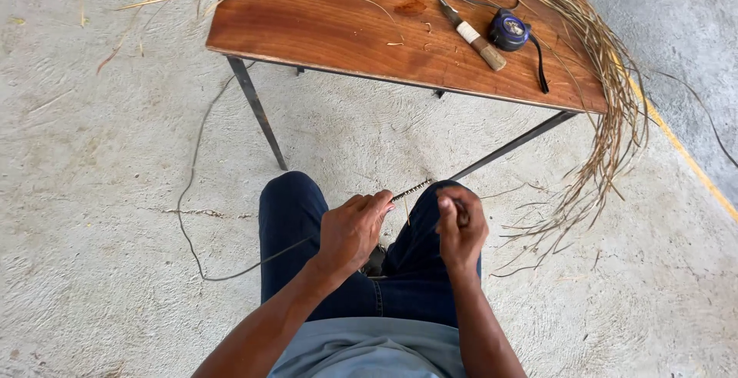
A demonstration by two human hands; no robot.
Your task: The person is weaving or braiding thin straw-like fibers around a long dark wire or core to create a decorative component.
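From the head view, your left hand (352, 229) pinches a thin dark strand (411, 189) over your knees, fingers closed on it. Your right hand (460, 226) is curled into a fist just beside it; what it clamps is hidden. Beyond your knees the bench (323, 28) carries dry reeds (607, 78), a knife (469, 30) and a tape measure (510, 29).

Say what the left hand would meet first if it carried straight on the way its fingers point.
The left hand points right, pinching a thin strand; likely the right hand comes first, though depth is unclear.
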